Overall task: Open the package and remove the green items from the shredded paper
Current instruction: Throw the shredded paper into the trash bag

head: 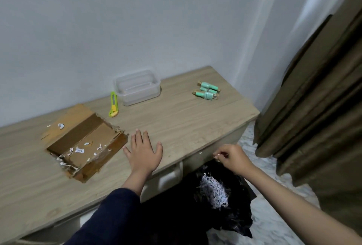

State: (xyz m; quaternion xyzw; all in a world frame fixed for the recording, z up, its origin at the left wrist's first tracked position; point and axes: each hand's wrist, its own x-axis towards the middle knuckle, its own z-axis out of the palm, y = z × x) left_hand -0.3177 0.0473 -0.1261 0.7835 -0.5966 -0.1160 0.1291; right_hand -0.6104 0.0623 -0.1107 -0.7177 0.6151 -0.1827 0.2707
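The opened cardboard package (86, 141) lies flat on the wooden table (186, 119), with a few white paper scraps stuck in it. Three green tube-like items (207, 90) lie together at the table's far right. My left hand (144, 151) rests flat on the table, fingers spread, just right of the package. At the table's front edge my right hand (232, 158) hovers above a black bag (225, 201), its fingers pinched on a small bit of paper. A heap of white shredded paper (214, 191) lies in the bag.
A clear plastic container (137, 87) stands at the back of the table, a yellow-green utility knife (113, 106) to its left. A brown curtain (317, 98) hangs at the right. The wall is close behind the table.
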